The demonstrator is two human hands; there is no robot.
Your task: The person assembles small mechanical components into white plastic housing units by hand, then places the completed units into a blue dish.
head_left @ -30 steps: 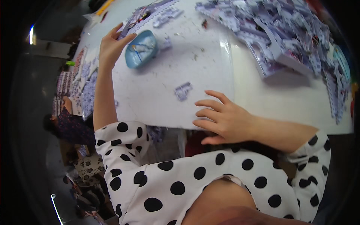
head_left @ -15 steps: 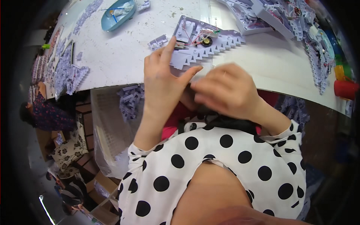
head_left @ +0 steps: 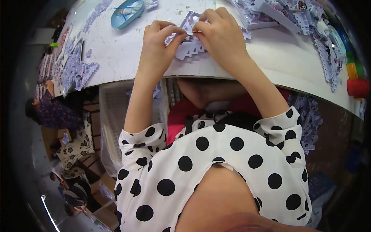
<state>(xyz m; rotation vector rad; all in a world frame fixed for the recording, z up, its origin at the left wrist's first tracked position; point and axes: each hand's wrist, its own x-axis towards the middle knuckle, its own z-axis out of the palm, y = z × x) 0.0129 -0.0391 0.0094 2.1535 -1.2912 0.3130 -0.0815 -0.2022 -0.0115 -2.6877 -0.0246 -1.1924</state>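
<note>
On the white table (head_left: 123,50), under both hands, I see a pale purple plastic piece (head_left: 188,52) with a zigzag edge. The left hand (head_left: 160,38) and the right hand (head_left: 224,38) are close together, one over each side of it. On each hand, the thumb and pointing finger come together at the tips, but I can't tell if they pinch anything. A blue bowl (head_left: 117,23) sits past the left hand. A big purple pile (head_left: 266,17) lies off to the right.
</note>
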